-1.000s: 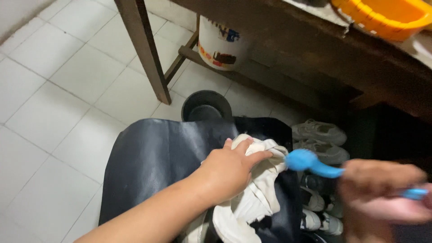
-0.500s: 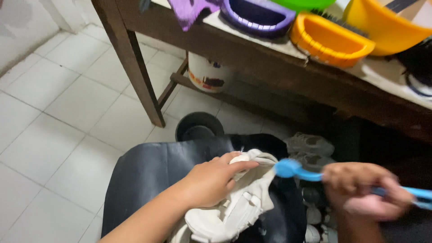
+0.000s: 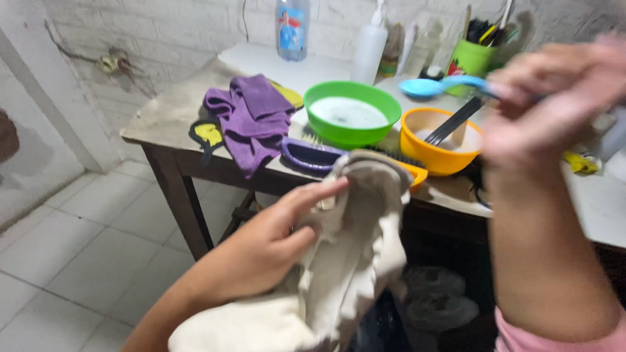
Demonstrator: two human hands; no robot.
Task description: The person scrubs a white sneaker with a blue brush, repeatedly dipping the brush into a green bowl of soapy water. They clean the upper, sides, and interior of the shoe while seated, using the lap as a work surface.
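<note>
The left hand grips the soft, limp, light-looking off-white fabric shoe before the wooden bench, while the blurred right hand pinches a rigid blue brush.

A wall of white painted bricks is seen at the back. The floor is laid with pale square tiles. A worn wooden table with dark legs is set against the wall. A white painted post is seen on the left. Soft, even light is spread over the room.
</note>
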